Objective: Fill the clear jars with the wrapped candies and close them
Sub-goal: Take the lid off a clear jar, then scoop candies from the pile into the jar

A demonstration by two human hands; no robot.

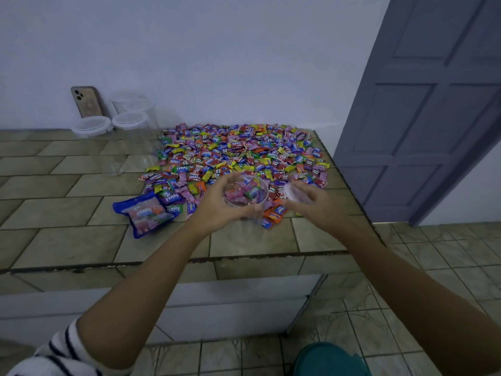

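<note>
A clear jar [245,192] full of wrapped candies stands at the near edge of a wide spread of loose candies [238,153] on the tiled counter. My left hand [217,204] wraps around the jar's left side. My right hand [311,202] holds a white lid [291,191], tilted, just right of the jar's open mouth. Several more clear jars with white lids [130,120] stand at the back left by the wall; another clear jar [127,164] stands open left of the candies.
A blue candy bag [143,213] lies left of my left hand. A phone [86,103] leans on the wall at the back left. The counter's edge [189,260] runs in front; a grey-blue door [423,109] stands at the right, a teal object [328,360] on the floor.
</note>
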